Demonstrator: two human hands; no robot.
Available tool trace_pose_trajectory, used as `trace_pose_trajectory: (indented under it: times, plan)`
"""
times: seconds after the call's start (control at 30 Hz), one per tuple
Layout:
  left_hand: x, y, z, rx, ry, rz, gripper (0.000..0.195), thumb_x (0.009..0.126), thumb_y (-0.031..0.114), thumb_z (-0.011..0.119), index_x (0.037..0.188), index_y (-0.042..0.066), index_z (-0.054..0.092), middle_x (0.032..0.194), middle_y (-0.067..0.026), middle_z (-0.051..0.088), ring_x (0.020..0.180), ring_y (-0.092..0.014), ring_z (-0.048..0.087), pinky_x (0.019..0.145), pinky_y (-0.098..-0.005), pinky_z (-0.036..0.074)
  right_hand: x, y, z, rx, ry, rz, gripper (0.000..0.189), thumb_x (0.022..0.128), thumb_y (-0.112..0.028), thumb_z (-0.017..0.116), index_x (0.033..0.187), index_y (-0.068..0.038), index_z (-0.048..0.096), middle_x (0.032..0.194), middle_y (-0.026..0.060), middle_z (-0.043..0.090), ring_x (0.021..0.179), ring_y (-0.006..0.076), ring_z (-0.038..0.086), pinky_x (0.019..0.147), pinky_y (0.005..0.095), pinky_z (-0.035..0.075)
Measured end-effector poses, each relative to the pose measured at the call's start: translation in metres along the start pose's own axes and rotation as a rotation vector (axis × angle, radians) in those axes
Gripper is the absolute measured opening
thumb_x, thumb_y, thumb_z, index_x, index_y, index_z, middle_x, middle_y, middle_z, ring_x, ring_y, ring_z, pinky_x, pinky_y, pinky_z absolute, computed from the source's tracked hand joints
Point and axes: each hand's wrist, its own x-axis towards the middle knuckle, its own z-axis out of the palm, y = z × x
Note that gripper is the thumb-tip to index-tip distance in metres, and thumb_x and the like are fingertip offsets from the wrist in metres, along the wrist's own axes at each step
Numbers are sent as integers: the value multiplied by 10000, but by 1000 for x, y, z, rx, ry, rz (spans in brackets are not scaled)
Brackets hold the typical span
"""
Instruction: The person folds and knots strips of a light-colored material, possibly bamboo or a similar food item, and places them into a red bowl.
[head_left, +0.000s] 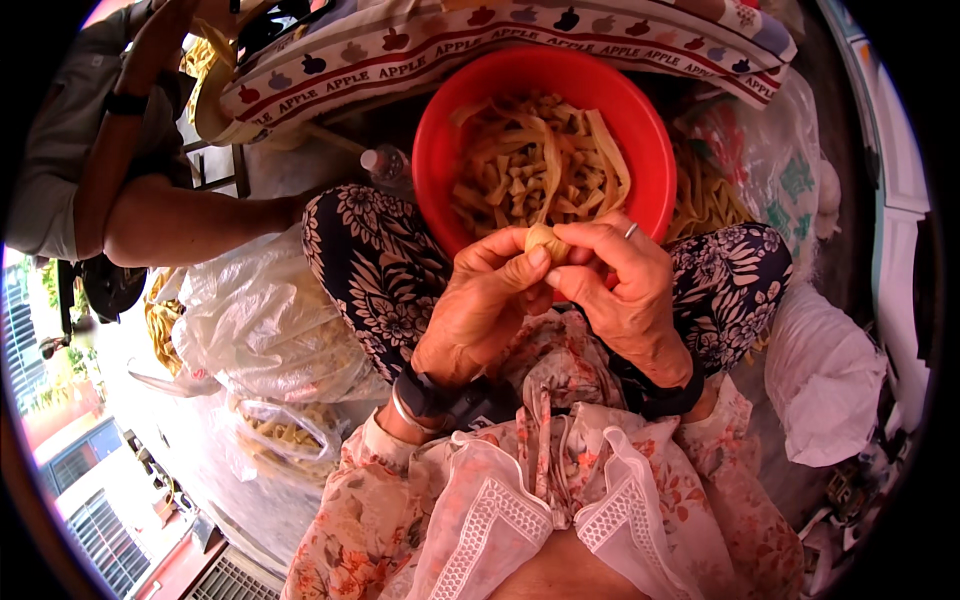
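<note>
Both hands meet over the near rim of a red plastic basin (429, 161). Between the thumb and fingers of my left hand (480, 300) is a small roll of pale yellow strip (546, 241). My right hand (626, 289), with a ring on one finger, pinches the same roll from the other side. A length of strip (553, 169) appears to run from the roll down into the basin. Inside lie many flat yellowish strips (502, 165) and short folded pieces; their exact material is unclear. The fingers partly cover the roll.
A printed cloth (337, 71) with lettering crosses behind the basin. Left are a clear bottle (386, 163), another person's leg (202, 221) and plastic bags (262, 315) of strips. More strips (705, 195), a clear bag (780, 150) and a white sack (821, 375) lie right.
</note>
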Motion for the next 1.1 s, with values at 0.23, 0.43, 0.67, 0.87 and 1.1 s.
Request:
trace_pose_trajectory:
  times: [0.23, 0.43, 0.67, 0.87, 1.1]
  plan:
    - [2, -2, -4, -128, -41, -92, 137, 885, 142, 559, 924, 15, 591, 781, -22, 585, 617, -81, 505, 503, -228, 409, 2, -7, -3, -240, -37, -296, 122, 726, 16, 650, 836, -3, 599, 706, 72, 552, 625, 161, 576, 540, 258, 459]
    - [-7, 3, 13, 53, 6, -38, 159, 880, 163, 581, 925, 11, 569, 773, -22, 576, 590, -71, 501, 456, -204, 401, 1, -8, -10, 196, -57, 66, 88, 750, -20, 657, 818, -4, 603, 726, 79, 572, 618, 166, 569, 552, 256, 448]
    - [-9, 5, 18, 204, -4, -51, 199, 866, 185, 610, 962, 15, 568, 720, 3, 544, 496, -31, 408, 422, -172, 302, 6, -12, -24, 249, -156, 196, 70, 777, -27, 642, 763, 2, 580, 676, 20, 579, 578, 90, 536, 518, 229, 435]
    - [-22, 10, 24, 463, 73, -52, 215, 845, 163, 632, 997, 14, 598, 715, 13, 564, 449, -20, 347, 391, -169, 243, 7, -5, -26, 673, -65, 563, 121, 789, -60, 626, 711, -20, 544, 613, 9, 559, 423, 14, 411, 358, 170, 314]
    - [-27, 10, 16, 393, 131, -87, 153, 874, 137, 576, 943, 15, 637, 651, 7, 574, 416, -12, 302, 381, -179, 227, 18, -4, -26, 662, -25, 613, 115, 782, -40, 616, 704, -7, 537, 615, 30, 558, 414, 28, 421, 348, 172, 320]
